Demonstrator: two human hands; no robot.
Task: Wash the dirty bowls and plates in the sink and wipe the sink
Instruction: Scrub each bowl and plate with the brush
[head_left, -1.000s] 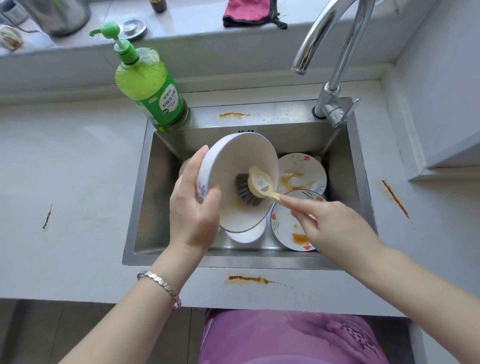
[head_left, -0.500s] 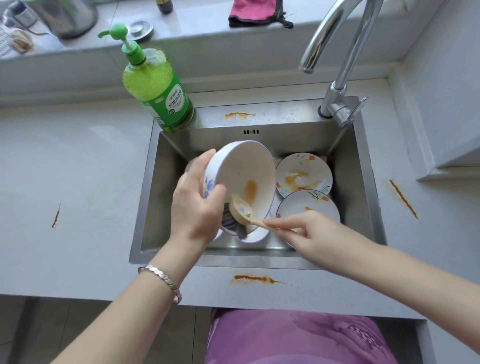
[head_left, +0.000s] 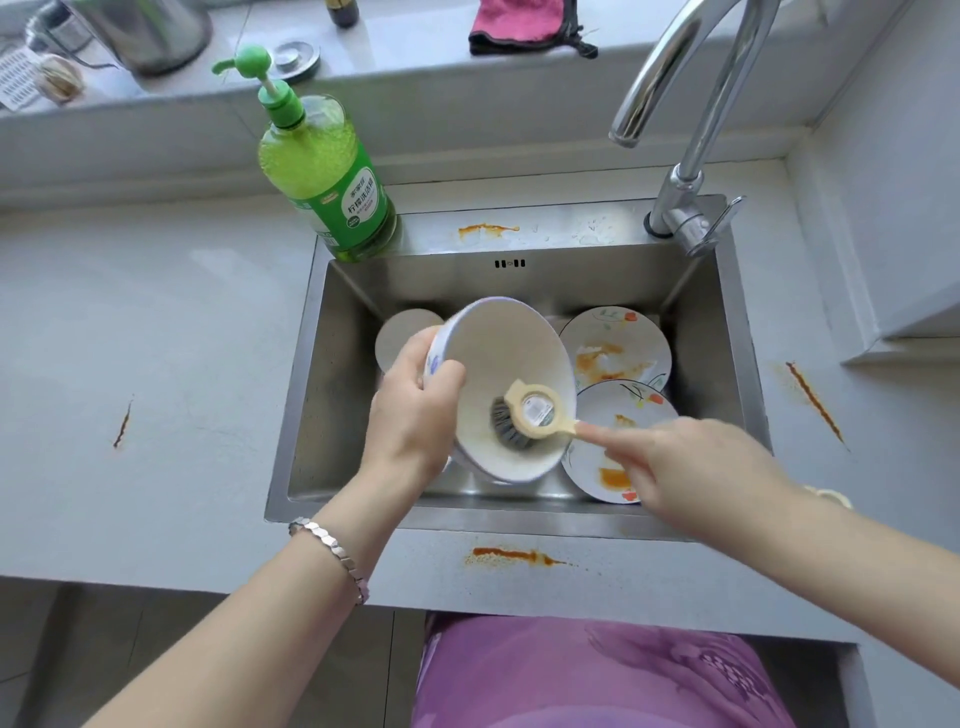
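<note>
The white bowl (head_left: 509, 358) is held up over the middle of the sink (head_left: 337, 374), tipped so its open side faces the person. The left hand (head_left: 415, 415) grips it at the bowl's nine o'clock edge, with the thumb hooked over the rim and the other fingers wrapped round the outside, where there is a small blue picture. A brush (head_left: 530, 415) with grey bristles sits inside the bowl, low down near five o'clock, pressing on the bottom. The right hand (head_left: 685, 467) holds the brush handle with curled fingers, and the pointing finger lies straight along the handle. The bowl looks hard and smooth, so it will likely be slippery once wet or soapy, and it could chip or break if it drops on the steel. The rim is a good place to hold it, thumb inside and fingers behind, as the left hand does now. It looks light enough for one hand. At three o'clock from the bowl, two flowery plates lie in the sink, the far plate (head_left: 615, 345) and the near plate (head_left: 613, 478), both with orange sauce on them. Another pale dish (head_left: 402, 330) peeks out at ten o'clock. A green soap bottle (head_left: 324, 176) stands at the sink's eleven o'clock corner, and the tap (head_left: 685, 104) rises at one o'clock. No water is running.
</note>
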